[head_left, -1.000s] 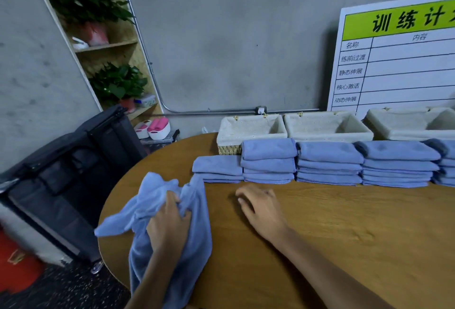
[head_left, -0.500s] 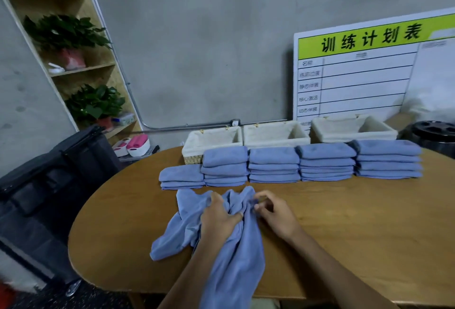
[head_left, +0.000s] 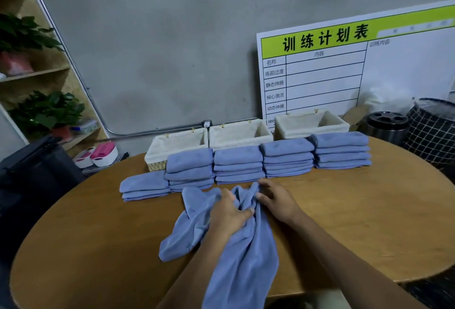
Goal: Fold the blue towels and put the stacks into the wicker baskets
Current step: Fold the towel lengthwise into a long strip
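A crumpled blue towel (head_left: 242, 247) lies on the round wooden table (head_left: 357, 222) in front of me and hangs over its near edge. My left hand (head_left: 227, 212) grips a bunch of it near the top. My right hand (head_left: 275, 198) pinches the towel's upper fold beside the left hand. Behind them stand several stacks of folded blue towels (head_left: 238, 166), the leftmost stack (head_left: 145, 185) lowest. Three cloth-lined wicker baskets (head_left: 177, 146) sit in a row behind the stacks.
A white board with a green header (head_left: 344, 75) leans on the wall at the back right. A metal bin (head_left: 386, 124) and a checked hamper (head_left: 433, 131) stand at the right. A dark bag (head_left: 32, 173) and plant shelves (head_left: 44, 112) are at the left.
The left hand carried the towel from the table's left edge to the middle. The right hand left the bare tabletop and took hold of the towel's top. The view swung right.
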`<act>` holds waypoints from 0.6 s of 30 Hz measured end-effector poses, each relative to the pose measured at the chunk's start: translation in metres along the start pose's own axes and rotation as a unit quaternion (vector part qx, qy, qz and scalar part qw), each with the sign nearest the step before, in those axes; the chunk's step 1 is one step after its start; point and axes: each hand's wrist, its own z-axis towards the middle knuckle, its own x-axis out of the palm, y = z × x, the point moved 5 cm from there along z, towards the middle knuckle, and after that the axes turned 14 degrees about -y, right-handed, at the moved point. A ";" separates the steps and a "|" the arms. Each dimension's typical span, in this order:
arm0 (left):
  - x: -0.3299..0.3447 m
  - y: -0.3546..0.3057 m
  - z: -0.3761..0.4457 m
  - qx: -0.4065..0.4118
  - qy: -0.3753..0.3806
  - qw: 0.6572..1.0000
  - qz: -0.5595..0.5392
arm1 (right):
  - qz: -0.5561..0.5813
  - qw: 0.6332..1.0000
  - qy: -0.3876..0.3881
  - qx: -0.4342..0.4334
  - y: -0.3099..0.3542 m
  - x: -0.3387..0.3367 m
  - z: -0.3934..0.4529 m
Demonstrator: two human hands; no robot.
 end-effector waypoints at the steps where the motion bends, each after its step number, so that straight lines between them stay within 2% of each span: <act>1: 0.000 -0.007 0.002 -0.032 0.060 0.997 -0.037 | -0.004 1.000 0.022 0.006 -0.001 0.002 0.005; 3: -0.009 -0.020 0.010 -0.076 0.176 0.977 -0.092 | 0.013 0.998 0.057 0.034 -0.002 0.007 0.015; 4: -0.012 -0.025 0.022 -0.055 0.191 0.976 -0.086 | 0.018 0.997 0.064 0.049 -0.009 0.010 0.023; 6: -0.026 -0.025 0.053 0.035 0.130 0.991 -0.007 | 0.007 0.995 0.083 0.062 -0.003 0.012 0.028; 7: -0.026 -0.023 0.070 0.092 0.095 0.989 0.060 | 0.005 0.994 0.092 0.063 -0.001 0.013 0.031; 8: -0.021 -0.021 0.082 0.133 0.091 0.982 0.098 | 0.017 0.993 0.096 0.064 -0.003 0.015 0.035; 9: -0.011 -0.021 0.089 0.157 0.119 0.976 0.094 | 0.047 0.991 0.100 0.074 0.000 0.015 0.035; 11: 0.009 -0.021 0.094 0.157 0.193 0.968 0.014 | 0.150 0.977 0.096 0.115 0.001 0.012 0.038; 14: 0.018 -0.028 0.098 0.137 0.239 0.959 -0.061 | 0.259 0.951 0.097 0.139 0.006 0.001 0.043; 18: -0.014 -0.049 0.109 0.229 0.249 0.941 0.008 | 0.287 0.940 0.127 0.133 0.032 -0.024 0.051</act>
